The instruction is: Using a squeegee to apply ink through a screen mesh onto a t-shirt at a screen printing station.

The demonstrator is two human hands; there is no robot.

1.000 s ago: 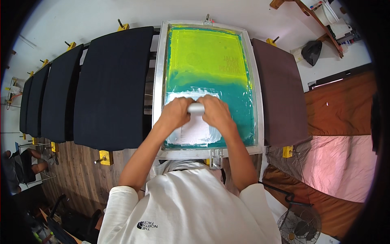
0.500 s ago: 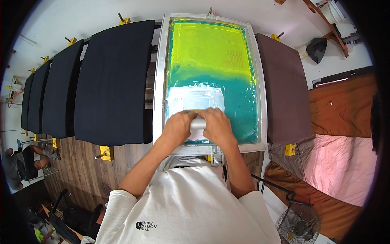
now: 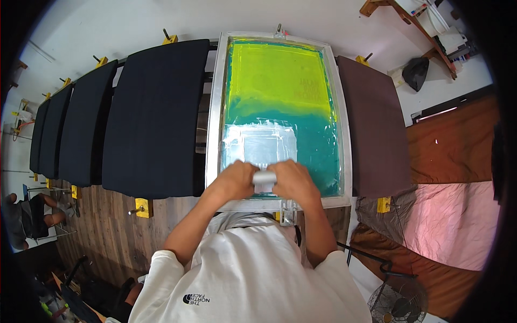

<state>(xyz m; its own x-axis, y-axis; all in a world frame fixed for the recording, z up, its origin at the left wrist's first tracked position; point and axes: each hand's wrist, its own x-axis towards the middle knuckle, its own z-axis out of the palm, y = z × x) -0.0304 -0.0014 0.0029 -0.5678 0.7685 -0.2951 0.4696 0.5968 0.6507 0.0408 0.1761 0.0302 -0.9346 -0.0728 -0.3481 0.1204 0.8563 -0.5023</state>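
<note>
A screen printing frame [image 3: 215,107] with a pale metal rim lies in front of me. Its mesh is yellow-green [image 3: 274,70] in the far part and teal [image 3: 318,145] nearer to me. White ink [image 3: 269,148] coats the near left of the mesh, around a paler rectangle. Both fists are wrapped round a squeegee [image 3: 264,178] with a light grey handle, my left hand [image 3: 237,182] on its left end and my right hand [image 3: 293,183] on its right. The squeegee stands over the frame's near end; its blade is mostly hidden by my hands.
Several boards covered in black fabric [image 3: 153,118] stand in a row to the left, and a brown-covered board [image 3: 371,129] to the right. Yellow clamps [image 3: 143,208] jut from their ends. A fan [image 3: 398,301] stands at lower right; a person [image 3: 37,218] sits far left.
Both hands have drawn the squeegee toward me, to the near end of the frame. More of the white-coated area shows beyond it. The whole view has shifted slightly.
</note>
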